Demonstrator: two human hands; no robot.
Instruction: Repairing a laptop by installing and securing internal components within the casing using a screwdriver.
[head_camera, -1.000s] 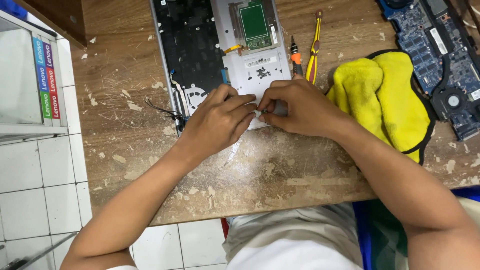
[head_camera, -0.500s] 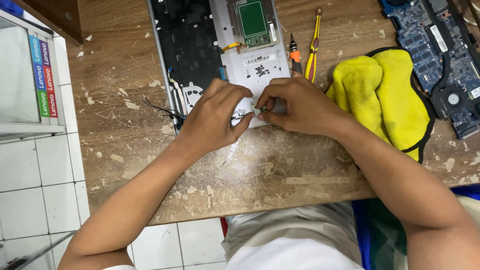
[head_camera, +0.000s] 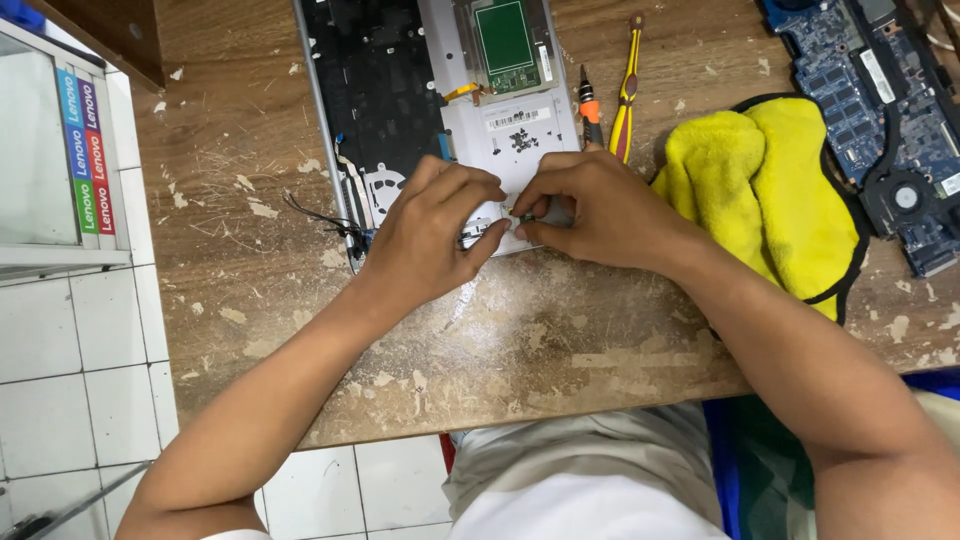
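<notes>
Worn wooden table (head_camera: 560, 350) carries an opened laptop base (head_camera: 400, 90), underside up; right of the base lie a yellow cloth (head_camera: 770, 190) and, further right, a blue circuit board (head_camera: 880, 110), while a yellow-handled tool (head_camera: 626, 95) and small orange-collared screwdriver (head_camera: 590, 105) sit just beside its right edge. At the base's near edge, left hand (head_camera: 430, 235) and right hand (head_camera: 600, 210) meet fingertip to fingertip, both pinched nearly closed on a tiny part (head_camera: 522, 217), too small to identify. Judgement: steady wrists on the table, pull gently, keep force low.
</notes>
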